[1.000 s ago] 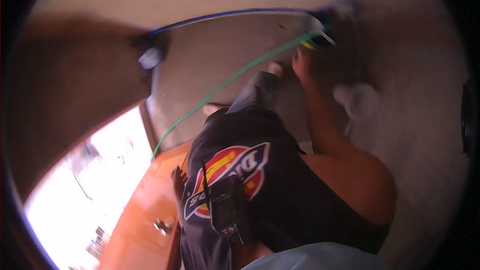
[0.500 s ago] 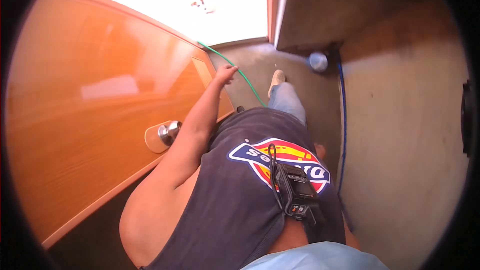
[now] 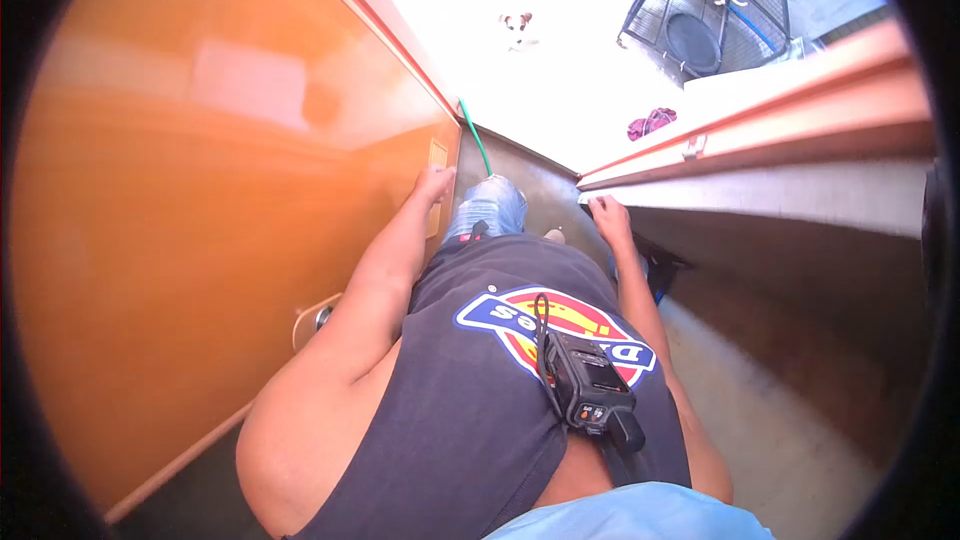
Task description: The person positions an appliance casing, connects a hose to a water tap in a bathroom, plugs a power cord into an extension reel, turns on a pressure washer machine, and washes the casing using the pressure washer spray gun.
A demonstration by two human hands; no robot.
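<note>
My left hand [image 3: 435, 183] is beside the orange door [image 3: 250, 190], near its free edge and a small vent, with its fingers curled in and nothing visible in them. My right hand [image 3: 612, 217] is at the inner corner of the doorway, fingers bent together around a small whitish spot that I cannot make out. Between my hands, a green hose [image 3: 475, 135] runs from the threshold down to my jeans-covered knee [image 3: 490, 205]. A black device [image 3: 590, 380] hangs on my chest.
Beyond the threshold, a small dog [image 3: 516, 30] is in bright light. A wire cage [image 3: 710, 10] with another dog stands at the upper right. A purple cloth [image 3: 652, 124] lies outside, near the orange door frame [image 3: 780, 110]. A round doorknob [image 3: 322, 318] is by my left forearm.
The view has swung round from the room to the doorway, and more of the outside shows. My left hand is now lower, away from the hose; my right hand has come into view at the doorway corner.
</note>
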